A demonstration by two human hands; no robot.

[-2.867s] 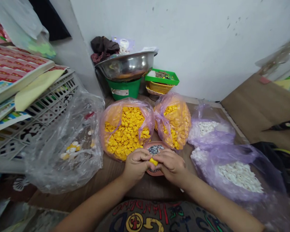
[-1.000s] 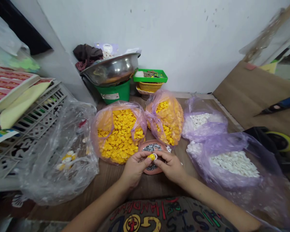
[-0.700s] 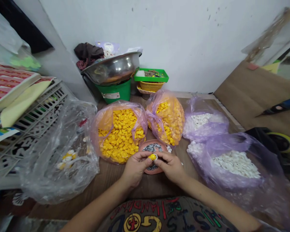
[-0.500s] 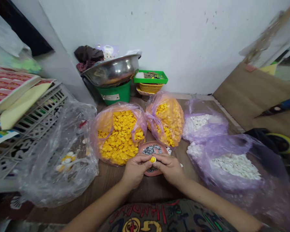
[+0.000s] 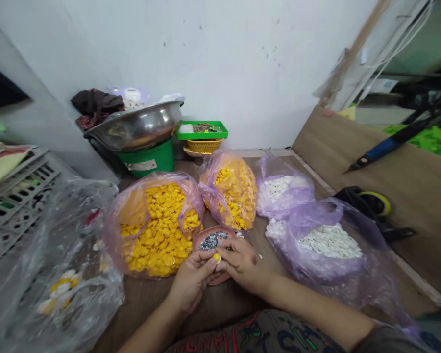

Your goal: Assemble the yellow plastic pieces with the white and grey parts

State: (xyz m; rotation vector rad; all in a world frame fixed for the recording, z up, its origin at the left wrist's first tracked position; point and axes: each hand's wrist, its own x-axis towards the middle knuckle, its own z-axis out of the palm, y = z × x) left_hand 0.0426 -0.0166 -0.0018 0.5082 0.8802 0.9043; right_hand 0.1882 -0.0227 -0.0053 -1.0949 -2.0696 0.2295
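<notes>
Yellow piece (image 5: 216, 257) is pinched between the fingertips of both my hands, the left hand (image 5: 191, 280) and the right hand (image 5: 243, 263) each closed on it, over the near part of the dish (image 5: 197, 242) of dark bits on the counter (image 5: 220, 305). A yellow bag (image 5: 158, 230) lies just behind and left of the dish, and a white bag (image 5: 327, 242) lies near on my right.

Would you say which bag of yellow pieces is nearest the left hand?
The larger yellow bag, left of the dish; the smaller yellow bag sits farther back.
</notes>
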